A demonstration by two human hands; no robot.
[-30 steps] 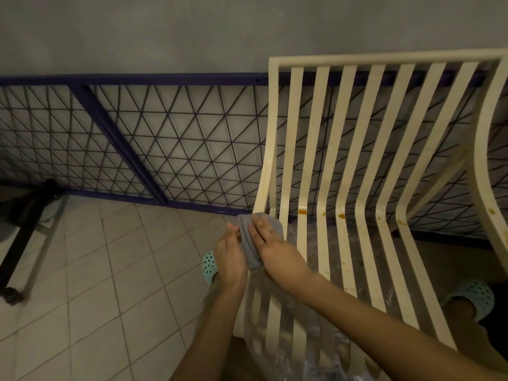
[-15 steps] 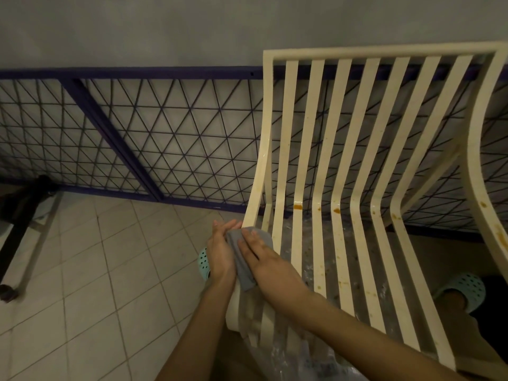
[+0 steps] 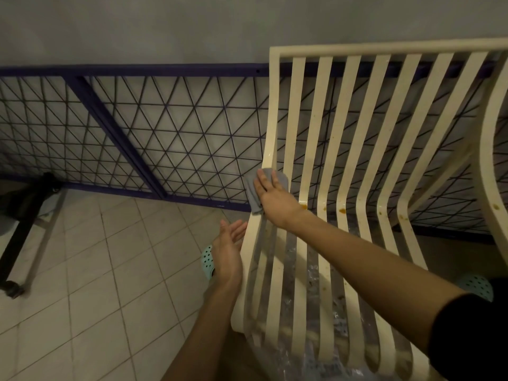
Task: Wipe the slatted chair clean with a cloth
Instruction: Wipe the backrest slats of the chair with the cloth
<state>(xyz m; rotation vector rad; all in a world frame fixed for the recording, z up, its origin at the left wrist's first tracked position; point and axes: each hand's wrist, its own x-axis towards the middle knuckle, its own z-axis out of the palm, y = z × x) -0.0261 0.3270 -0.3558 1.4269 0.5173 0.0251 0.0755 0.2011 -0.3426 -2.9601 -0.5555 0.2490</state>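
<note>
The slatted chair stands against the mesh railing, with orange spots on its slats. I fear the cloth may slip off the narrow side rail, because my right grip only presses it flat under straight fingers. My left grip is released beside the seat edge.

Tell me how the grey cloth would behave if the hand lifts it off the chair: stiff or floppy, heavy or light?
Probably floppy: the grey cloth wraps the outer slat of the chair and hangs in folds beside the right hand. Likely light, since flat fingers alone hold it there. It may slip off the smooth slat once pressure goes.
</note>
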